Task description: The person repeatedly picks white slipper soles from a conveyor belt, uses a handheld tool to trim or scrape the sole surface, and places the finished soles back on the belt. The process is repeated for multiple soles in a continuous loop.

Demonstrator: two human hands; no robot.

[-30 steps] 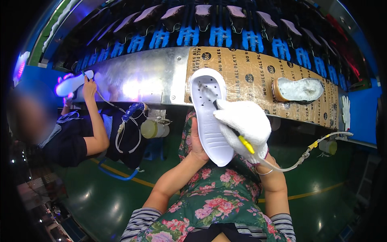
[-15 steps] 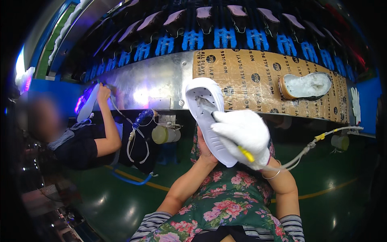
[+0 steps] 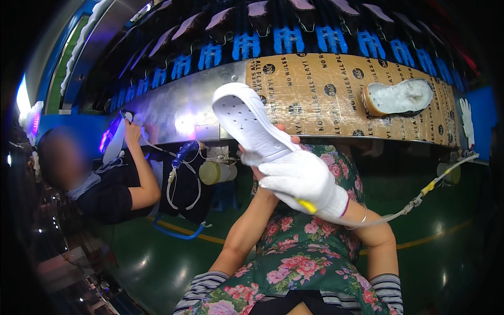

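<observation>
My bare left hand (image 3: pixel 257 172) is closed round a white shoe sole (image 3: pixel 242 113) from beneath, with fingertips showing past its right edge. The sole has a raised rim and small holes at its far end, and it tilts up and to the left above my lap. My right hand (image 3: pixel 299 181), in a white knit glove, is closed on a brush fed by a tube. Motion smears the brush tip (image 3: pixel 254 157) at the sole's left edge, and the glove hides the handle. A clear tube (image 3: pixel 388 216) with yellow bands trails rightward from the glove.
Cardboard (image 3: pixel 320 100) covers the right part of the metal bench (image 3: pixel 173 100); a coated sole (image 3: pixel 401 97) lies on it. Behind runs a row of blue holders (image 3: pixel 287 40) bearing shoes. A co-worker (image 3: pixel 115 184) works at the left. A white glove (image 3: pixel 466 123) hangs at the right.
The sole has shifted left and tilted further. The brush has moved from the sole's inside down to its lower left edge. My left fingertips now show at the right edge.
</observation>
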